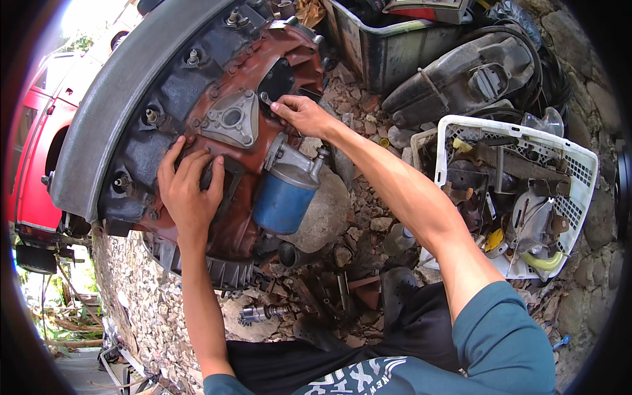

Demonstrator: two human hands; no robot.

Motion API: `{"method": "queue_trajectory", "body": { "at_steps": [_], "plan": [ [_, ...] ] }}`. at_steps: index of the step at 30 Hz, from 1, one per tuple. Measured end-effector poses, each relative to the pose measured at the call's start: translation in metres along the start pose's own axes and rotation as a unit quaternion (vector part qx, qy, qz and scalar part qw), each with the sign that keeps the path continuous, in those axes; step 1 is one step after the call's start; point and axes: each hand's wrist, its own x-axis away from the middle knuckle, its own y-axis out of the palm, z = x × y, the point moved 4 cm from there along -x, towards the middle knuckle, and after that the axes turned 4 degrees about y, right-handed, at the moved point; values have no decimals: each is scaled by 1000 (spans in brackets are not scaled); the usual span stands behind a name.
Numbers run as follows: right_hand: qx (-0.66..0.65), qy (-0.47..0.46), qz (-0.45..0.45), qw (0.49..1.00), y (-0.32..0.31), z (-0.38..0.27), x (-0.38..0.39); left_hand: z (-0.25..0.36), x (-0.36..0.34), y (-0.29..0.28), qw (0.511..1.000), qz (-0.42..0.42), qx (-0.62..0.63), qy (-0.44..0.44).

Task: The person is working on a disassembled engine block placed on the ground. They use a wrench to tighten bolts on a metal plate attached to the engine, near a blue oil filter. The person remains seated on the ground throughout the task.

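Observation:
A reddish-brown engine block (253, 56) with a grey valve cover (125, 85) along its far left side lies before me. My left hand (191, 187) rests on the block, fingers apart, its thumb beside a dark flat bracket (232, 178). Over the block's right side, my right hand (301, 115) pinches a small silver cylindrical piece (265, 97), perhaps a bolt; its exact kind is unclear. That piece is close to a black cover plate (276, 78). Between the hands sits a grey triangular flange (232, 118). A blue oil filter (284, 201) hangs from its metal housing below my right forearm.
A white plastic crate (517, 125) of metal parts stands at right. Behind it are a dirty engine cover (461, 79) and a dark bin (395, 52). A toothed metal shaft (263, 313) lies on the rubble near my legs. A red vehicle (39, 158) stands at far left.

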Motion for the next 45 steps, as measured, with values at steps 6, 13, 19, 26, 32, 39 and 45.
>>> {"method": "queue_trajectory", "body": {
  "at_steps": [6,13,19,26,32,39,45],
  "plan": [
    [136,-66,40,988,-5,-3,2,-1,0,1,1000,7,7,4],
    [205,155,-58,965,-11,-10,6,-3,4,0,1000,6,3,2],
    [200,141,-96,965,-12,2,5,-2,4,0,1000,5,2,6],
    [164,66,-28,984,-27,32,0,1,0,3,1000,7,10,6],
    [-154,348,-135,915,-48,30,-9,-1,2,1,1000,8,8,5],
    [-335,324,-39,884,-73,2,-14,-4,4,-1,1000,11,15,2],
    [-257,297,124,911,-83,-9,-34,-2,1,1,1000,13,17,4]
  ]
}}
